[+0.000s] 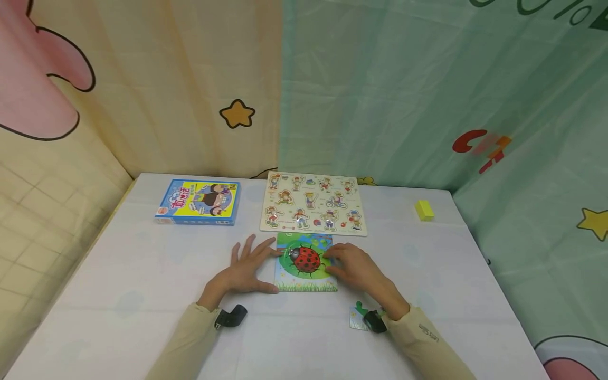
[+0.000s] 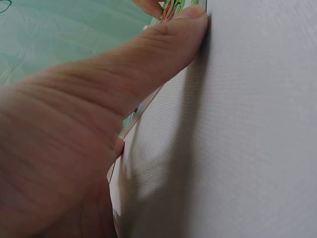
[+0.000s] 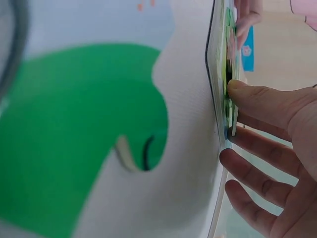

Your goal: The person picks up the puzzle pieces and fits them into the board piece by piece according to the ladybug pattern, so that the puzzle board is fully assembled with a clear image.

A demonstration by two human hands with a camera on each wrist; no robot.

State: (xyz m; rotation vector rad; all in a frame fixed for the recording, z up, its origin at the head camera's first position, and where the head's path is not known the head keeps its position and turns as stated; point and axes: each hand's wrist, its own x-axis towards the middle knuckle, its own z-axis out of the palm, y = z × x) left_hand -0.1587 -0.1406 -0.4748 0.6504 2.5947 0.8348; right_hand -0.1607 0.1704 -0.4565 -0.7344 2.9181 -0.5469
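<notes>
A square ladybug jigsaw puzzle [image 1: 306, 286] lies flat in the middle of the white table. My left hand [image 1: 243, 273] rests at its left side, fingers spread, with fingertips on the edge and the thumb at the lower left corner. At the right side, my right hand [image 1: 357, 269] has thumb and index finger around a puzzle piece [image 3: 235, 111] that stands slightly proud of the board. Its other fingers are loosely bent beside the edge. A loose green and pale-blue puzzle piece [image 1: 357, 320] lies under the right wrist, partly hidden by the wrist camera.
Behind the puzzle lies a cream board [image 1: 313, 217] with pictures of children at sports. To its left is a blue and yellow box [image 1: 197, 202]. A yellow block [image 1: 425, 210] stands at the back right. Printed curtains [image 1: 361, 105] hang behind the table.
</notes>
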